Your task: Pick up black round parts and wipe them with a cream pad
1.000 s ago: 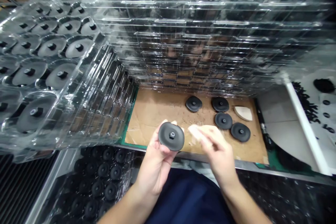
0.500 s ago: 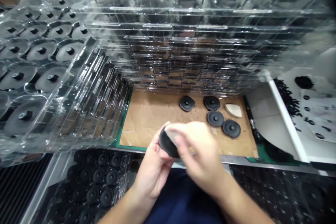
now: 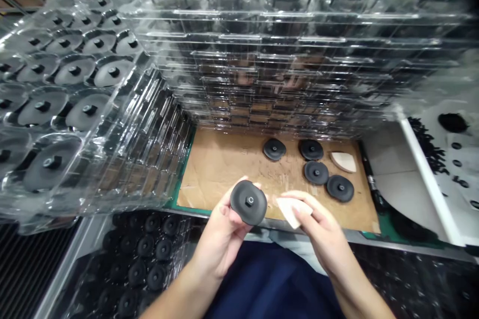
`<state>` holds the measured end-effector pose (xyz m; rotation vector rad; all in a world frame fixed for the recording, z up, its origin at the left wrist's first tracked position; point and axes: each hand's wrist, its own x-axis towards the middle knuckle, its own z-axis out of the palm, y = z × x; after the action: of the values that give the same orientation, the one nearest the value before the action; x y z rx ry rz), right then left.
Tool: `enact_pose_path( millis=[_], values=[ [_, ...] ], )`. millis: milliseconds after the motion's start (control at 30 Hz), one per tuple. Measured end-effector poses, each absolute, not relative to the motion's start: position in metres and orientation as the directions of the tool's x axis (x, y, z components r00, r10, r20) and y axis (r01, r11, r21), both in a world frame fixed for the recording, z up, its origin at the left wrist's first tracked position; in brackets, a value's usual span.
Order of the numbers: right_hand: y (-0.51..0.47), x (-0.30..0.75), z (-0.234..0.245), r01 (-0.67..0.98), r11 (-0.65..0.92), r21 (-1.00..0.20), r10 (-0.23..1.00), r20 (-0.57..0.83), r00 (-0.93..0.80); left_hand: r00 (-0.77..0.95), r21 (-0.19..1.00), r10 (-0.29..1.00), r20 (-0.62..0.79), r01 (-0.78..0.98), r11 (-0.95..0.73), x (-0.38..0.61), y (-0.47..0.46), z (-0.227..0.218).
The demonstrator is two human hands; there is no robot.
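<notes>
My left hand [image 3: 220, 234] grips a black rounded disc part [image 3: 243, 209] by its edge, its face with the small raised centre stub turned up toward me. Pinched in my right hand [image 3: 322, 229] is a white wedge-shaped sponge pad [image 3: 294, 209], a short gap to the right of the disc. Beyond my hands, a sheet of brown cardboard [image 3: 217, 164] carries several similar black discs [image 3: 316, 173]. A second pale wedge-shaped pad [image 3: 343, 162] lies at their right.
Tall stacks of clear plastic trays [image 3: 262, 65] holding discs rise behind and at the left [image 3: 112, 134]. At the right stands a white-edged bin [image 3: 430, 179] beside small black parts [image 3: 426, 144]. Below the bench edge, another tray [image 3: 149, 246] holds dark discs.
My right hand has drawn the sponge pad off the disc and moved right, apart from it. The disc in my left hand now faces up with its stub showing.
</notes>
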<state>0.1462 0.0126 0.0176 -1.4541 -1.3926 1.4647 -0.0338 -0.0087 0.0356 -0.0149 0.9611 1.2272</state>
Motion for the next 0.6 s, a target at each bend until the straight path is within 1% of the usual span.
enact_pose_path(
  millis=[67,100,133,167,200,267,300,333,367,400,433,467,533,567,600],
  values=[
    [0.014,0.15,0.015,0.233,-0.266,-0.935,0.953,-0.292,-0.082,0.028,0.463,0.781,-0.624,-0.792,0.398,-0.033,-0.006,0.037],
    [0.016,0.147,0.019,0.244,-0.239,-0.94,0.964,-0.26,-0.057,0.036,0.46,0.779,-0.626,-0.79,0.406,-0.032,-0.005,0.037],
    [0.018,0.143,0.026,0.259,-0.184,-0.948,0.98,-0.198,-0.03,0.043,0.457,0.78,-0.624,-0.79,0.409,-0.03,-0.005,0.037],
    [0.02,0.136,0.036,0.284,-0.093,-0.954,0.995,-0.102,-0.02,0.047,0.457,0.783,-0.62,-0.79,0.409,-0.029,-0.006,0.037],
    [0.021,0.128,0.047,0.317,0.041,-0.948,0.999,0.028,-0.043,0.052,0.46,0.789,-0.612,-0.788,0.408,-0.029,-0.007,0.037],
    [0.023,0.11,0.066,0.355,0.333,-0.873,0.941,0.287,-0.177,0.064,0.476,0.804,-0.591,-0.777,0.411,-0.03,-0.009,0.036],
    [0.023,0.102,0.073,0.347,0.432,-0.832,0.895,0.349,-0.279,0.069,0.489,0.812,-0.58,-0.768,0.414,-0.032,-0.011,0.035],
    [0.023,0.096,0.077,0.327,0.484,-0.811,0.851,0.351,-0.39,0.071,0.503,0.818,-0.57,-0.757,0.416,-0.034,-0.012,0.034],
    [0.023,0.091,0.08,0.311,0.496,-0.811,0.815,0.311,-0.489,0.065,0.517,0.821,-0.567,-0.747,0.417,-0.036,-0.013,0.034],
    [0.024,0.088,0.081,0.313,0.486,-0.816,0.789,0.255,-0.56,0.054,0.529,0.822,-0.567,-0.741,0.414,-0.037,-0.013,0.033],
    [0.025,0.085,0.081,0.33,0.477,-0.814,0.777,0.216,-0.592,0.045,0.54,0.823,-0.566,-0.735,0.411,-0.038,-0.014,0.033],
    [0.026,0.084,0.08,0.36,0.489,-0.794,0.782,0.218,-0.583,0.044,0.548,0.825,-0.563,-0.728,0.413,-0.038,-0.014,0.033],
    [0.028,0.083,0.079,0.412,0.547,-0.729,0.804,0.321,-0.501,0.068,0.546,0.829,-0.556,-0.722,0.426,-0.036,-0.014,0.034],
    [0.027,0.085,0.079,0.41,0.575,-0.708,0.796,0.369,-0.479,0.088,0.54,0.835,-0.543,-0.725,0.427,-0.035,-0.014,0.035],
    [0.026,0.088,0.08,0.378,0.598,-0.707,0.776,0.393,-0.493,0.106,0.534,0.844,-0.526,-0.731,0.425,-0.035,-0.013,0.036]
  ],
)
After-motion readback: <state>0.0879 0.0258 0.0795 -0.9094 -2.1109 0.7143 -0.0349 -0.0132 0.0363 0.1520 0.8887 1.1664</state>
